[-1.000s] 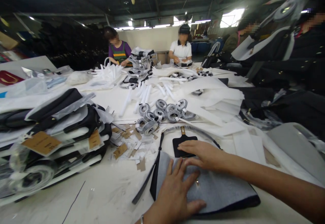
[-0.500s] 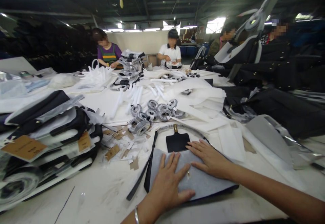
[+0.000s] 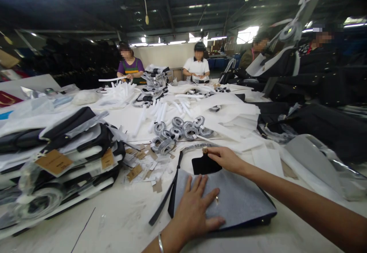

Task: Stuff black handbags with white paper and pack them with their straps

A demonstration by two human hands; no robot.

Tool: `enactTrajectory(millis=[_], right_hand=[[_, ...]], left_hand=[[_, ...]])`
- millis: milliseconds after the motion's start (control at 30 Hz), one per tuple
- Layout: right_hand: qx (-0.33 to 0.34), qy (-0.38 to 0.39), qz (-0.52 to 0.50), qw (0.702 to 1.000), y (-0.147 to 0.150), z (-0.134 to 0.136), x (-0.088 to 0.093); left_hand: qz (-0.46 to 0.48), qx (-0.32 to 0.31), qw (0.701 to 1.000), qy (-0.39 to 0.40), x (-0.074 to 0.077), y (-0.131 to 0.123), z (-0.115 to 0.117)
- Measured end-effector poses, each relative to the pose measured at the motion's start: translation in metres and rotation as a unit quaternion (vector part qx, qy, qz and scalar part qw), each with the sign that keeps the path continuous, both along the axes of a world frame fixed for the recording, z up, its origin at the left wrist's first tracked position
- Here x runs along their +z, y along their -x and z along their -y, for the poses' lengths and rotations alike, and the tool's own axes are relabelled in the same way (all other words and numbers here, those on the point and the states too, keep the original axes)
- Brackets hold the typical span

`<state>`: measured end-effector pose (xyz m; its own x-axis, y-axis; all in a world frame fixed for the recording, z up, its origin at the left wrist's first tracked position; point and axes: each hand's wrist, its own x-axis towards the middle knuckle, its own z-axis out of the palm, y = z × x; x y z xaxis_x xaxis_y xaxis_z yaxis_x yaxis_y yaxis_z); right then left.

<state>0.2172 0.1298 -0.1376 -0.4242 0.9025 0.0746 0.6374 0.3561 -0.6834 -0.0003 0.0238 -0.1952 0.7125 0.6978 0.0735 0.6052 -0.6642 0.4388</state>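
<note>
A flat grey felt bag (image 3: 241, 203) with a dark underside lies on the white table in front of me. My left hand (image 3: 196, 209) rests flat on it, fingers spread. My right hand (image 3: 225, 157) reaches past the bag's far edge and pinches the black tab (image 3: 203, 166) with a gold clasp at its top. A dark strap (image 3: 164, 195) runs from the bag's left corner toward me. A wrapped grey strap (image 3: 197, 146) curves behind the tab.
Stacked black bags in plastic with brown tags (image 3: 65, 157) fill the left. Loose paper tags (image 3: 140, 165) and coiled grey straps (image 3: 180, 128) lie beyond. White paper sheets (image 3: 235, 119) and dark bags (image 3: 323, 127) cover the right. Several people work at the far end.
My right hand has lifted off the grey bag and moved forward to the black tab, closing on it. My left hand stays flat on the bag.
</note>
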Motion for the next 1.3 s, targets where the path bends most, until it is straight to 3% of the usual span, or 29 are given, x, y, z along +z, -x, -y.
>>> enactTrajectory(millis=[167, 300, 567, 800, 900, 1033, 1133, 1200, 1300], right_hand=[[0.049, 0.017, -0.053, 0.997, -0.024, 0.073, 0.006], [0.073, 0.009, -0.041, 0.996, -0.028, 0.097, -0.011], [0.116, -0.01, -0.026, 0.993, -0.034, 0.107, -0.033], [0.097, -0.081, -0.051, 0.991, -0.036, 0.114, -0.053], [0.092, -0.069, -0.042, 0.992, -0.031, 0.109, -0.038], [0.105, -0.041, 0.037, 0.993, -0.014, 0.092, 0.002], [0.054, -0.073, 0.095, 0.991, 0.001, 0.081, 0.012], [0.019, -0.136, 0.072, 0.988, 0.005, 0.08, 0.0], [0.014, -0.199, -0.013, 0.98, 0.0, 0.089, -0.033]], left_hand=[[0.016, 0.004, 1.0, -0.017, 0.004, -0.002, 0.0], [0.03, -0.005, 0.999, -0.022, 0.007, -0.005, 0.002], [0.037, 0.012, 0.998, -0.04, 0.001, -0.006, 0.006], [-0.007, -0.005, 0.999, -0.045, 0.008, -0.007, 0.005], [-0.028, -0.011, 0.998, -0.047, 0.011, -0.009, 0.004], [-0.049, -0.018, 0.998, -0.044, 0.011, -0.009, 0.003], [-0.059, -0.011, 0.997, -0.052, 0.008, -0.008, 0.003], [-0.06, -0.01, 0.996, -0.058, 0.007, -0.008, 0.002], [-0.052, -0.009, 0.997, -0.059, 0.006, -0.008, 0.002]])
